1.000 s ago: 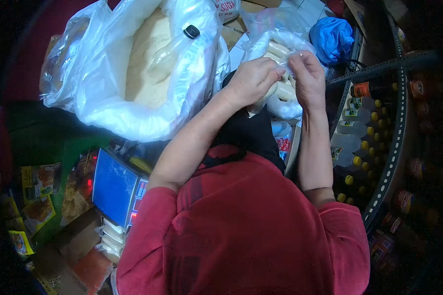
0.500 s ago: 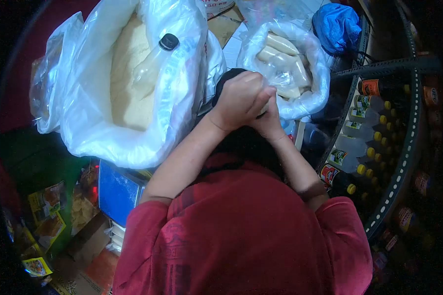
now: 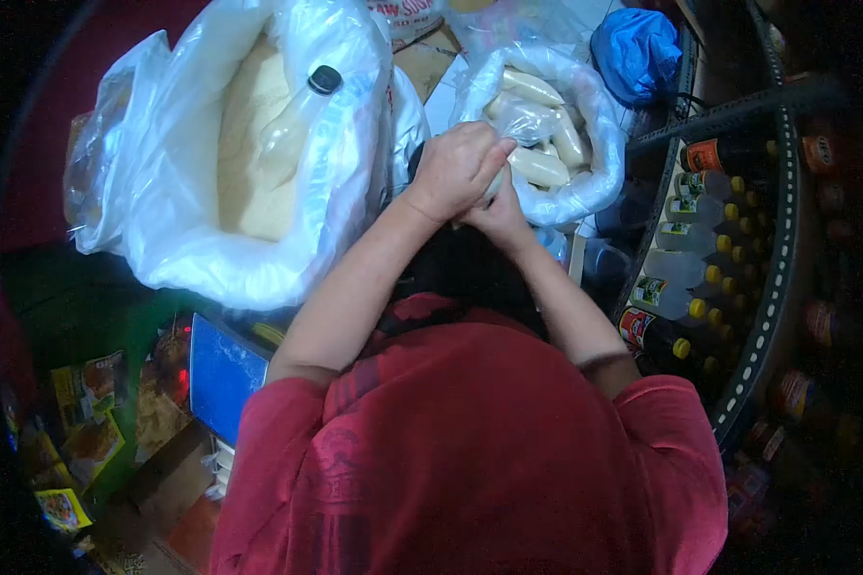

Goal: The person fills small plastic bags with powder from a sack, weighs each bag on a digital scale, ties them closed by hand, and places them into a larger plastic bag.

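My left hand (image 3: 454,172) and my right hand (image 3: 501,218) are closed together in front of my chest. Between them shows a small pale part of a plastic bag of sugar (image 3: 496,185); the fingers hide most of it. Just beyond the hands, a plastic-lined sack (image 3: 604,144) holds several filled, pale plastic bags (image 3: 539,168). To the left stands a large open sack (image 3: 221,273), lined with clear plastic and full of pale sugar (image 3: 244,182). A cut clear bottle with a black cap (image 3: 324,80) lies in it as a scoop.
A blue plastic bundle (image 3: 635,56) sits at the back right. Several yellow-capped bottles (image 3: 679,270) line a metal rack (image 3: 786,240) on the right. A printed sugar sack (image 3: 408,17) stands behind. A blue box (image 3: 222,374) and food packets (image 3: 91,446) lie at lower left.
The view has shifted slightly. My clasped hands sit a little further left and higher, and more of the filled bags in the smaller sack shows.
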`<state>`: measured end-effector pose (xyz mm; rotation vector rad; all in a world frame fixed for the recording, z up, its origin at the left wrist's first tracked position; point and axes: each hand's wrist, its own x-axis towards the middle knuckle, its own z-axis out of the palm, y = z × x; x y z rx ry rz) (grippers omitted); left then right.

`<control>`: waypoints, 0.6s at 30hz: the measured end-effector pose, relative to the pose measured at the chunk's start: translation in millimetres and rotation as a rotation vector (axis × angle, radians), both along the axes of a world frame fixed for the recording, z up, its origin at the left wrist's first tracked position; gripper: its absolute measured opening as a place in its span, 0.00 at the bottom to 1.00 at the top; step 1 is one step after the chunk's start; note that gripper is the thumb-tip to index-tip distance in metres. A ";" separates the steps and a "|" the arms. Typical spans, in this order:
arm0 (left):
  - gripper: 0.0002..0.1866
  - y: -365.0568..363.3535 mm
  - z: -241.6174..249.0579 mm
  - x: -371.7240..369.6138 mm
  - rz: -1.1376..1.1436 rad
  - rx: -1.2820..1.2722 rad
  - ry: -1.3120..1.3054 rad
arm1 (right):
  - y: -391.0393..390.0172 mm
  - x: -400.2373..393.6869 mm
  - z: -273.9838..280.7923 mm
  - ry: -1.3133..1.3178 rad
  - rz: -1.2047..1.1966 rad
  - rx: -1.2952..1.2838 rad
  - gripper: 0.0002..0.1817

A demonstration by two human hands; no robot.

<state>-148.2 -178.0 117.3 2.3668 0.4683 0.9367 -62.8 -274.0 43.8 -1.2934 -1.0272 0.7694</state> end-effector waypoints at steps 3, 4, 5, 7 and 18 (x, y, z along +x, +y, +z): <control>0.17 -1.5 3.9 -6.0 -0.001 -0.017 0.039 | -14.8 51.8 33.6 0.214 0.332 -0.111 0.60; 0.17 -2.6 6.1 -7.5 -0.034 -0.012 0.018 | -8.8 53.1 53.6 0.233 0.187 0.175 0.43; 0.18 -4.1 7.3 -8.9 -0.071 -0.009 -0.001 | -1.6 59.0 75.0 0.228 0.186 0.174 0.43; 0.16 4.1 -1.0 -12.7 -0.090 0.038 0.052 | 15.6 72.6 119.3 -0.496 0.318 0.055 0.20; 0.53 -8.9 56.5 -50.4 -0.274 -0.573 -0.359 | 30.3 19.0 234.8 -0.788 0.272 0.329 0.09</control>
